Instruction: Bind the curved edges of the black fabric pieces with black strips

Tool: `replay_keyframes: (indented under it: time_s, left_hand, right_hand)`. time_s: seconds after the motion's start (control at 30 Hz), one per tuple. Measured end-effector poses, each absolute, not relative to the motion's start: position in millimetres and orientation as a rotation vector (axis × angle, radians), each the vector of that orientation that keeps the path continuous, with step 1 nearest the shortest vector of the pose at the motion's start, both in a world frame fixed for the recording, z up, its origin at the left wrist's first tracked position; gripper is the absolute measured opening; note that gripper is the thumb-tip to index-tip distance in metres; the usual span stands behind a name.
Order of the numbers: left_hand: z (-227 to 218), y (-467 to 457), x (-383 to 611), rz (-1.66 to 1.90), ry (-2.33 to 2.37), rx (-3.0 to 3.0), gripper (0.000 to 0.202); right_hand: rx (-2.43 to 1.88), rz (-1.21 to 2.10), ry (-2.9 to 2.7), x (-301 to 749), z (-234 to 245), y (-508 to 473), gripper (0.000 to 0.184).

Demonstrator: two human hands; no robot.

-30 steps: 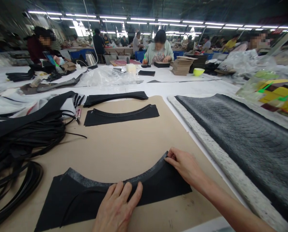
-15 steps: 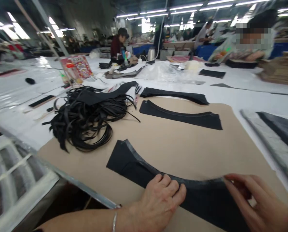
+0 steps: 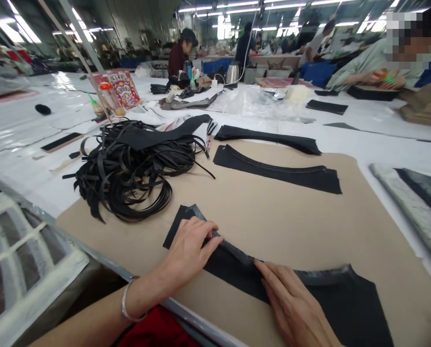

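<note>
A curved black fabric piece (image 3: 338, 303) with a folded grey inner edge lies on the tan cardboard sheet (image 3: 273, 217) in front of me. My left hand (image 3: 188, 248) presses its fingers flat on the piece's left end. My right hand (image 3: 291, 303) lies flat on the middle of the piece, fingertips on the folded edge. Neither hand grips anything.
Two more curved black pieces (image 3: 276, 171) lie farther back on the cardboard. A tangle of black strips (image 3: 132, 168) sits to the left. A grey textured mat (image 3: 413, 202) is at the right. A metal frame edge (image 3: 92, 250) runs at lower left. Other people work at far tables.
Both hands slid left along the folded edge: the left hand from the middle to the piece's left end, the right hand from the right end to the middle. The camera turned slightly.
</note>
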State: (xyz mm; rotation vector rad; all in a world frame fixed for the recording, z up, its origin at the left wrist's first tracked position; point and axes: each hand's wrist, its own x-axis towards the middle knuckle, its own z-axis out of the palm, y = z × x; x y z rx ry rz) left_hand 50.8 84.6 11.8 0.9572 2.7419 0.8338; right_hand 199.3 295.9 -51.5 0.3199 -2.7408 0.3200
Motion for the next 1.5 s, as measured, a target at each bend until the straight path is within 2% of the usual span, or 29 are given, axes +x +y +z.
replay_keyframes:
  time_s: [0.13,0.27,0.83,1.0,1.27,1.5]
  left_hand:
    - [11,89,38,0.82,2.628,0.906,0.01]
    - [7,93,32,0.78,2.613,0.867,0.015]
    - [8,102,24,0.552,2.71,0.964,0.012]
    - [10,101,27,0.458,2.738,1.024,0.014]
    - [17,84,13,0.507,2.726,0.999,0.011]
    - [18,77,-13,0.5,2.728,1.071,0.01]
  right_hand:
    - [0.334,0.242,-2.724,200,-51,293,0.054]
    - [0.345,0.212,-2.704,199,-50,293,0.053]
    - [0.496,0.258,-2.685,187,-39,291,0.05]
    - [0.509,0.242,-2.675,161,-30,254,0.057]
    - [0.409,0.131,-2.715,143,-49,225,0.058]
    - [0.388,0.134,-2.696,140,-41,224,0.056]
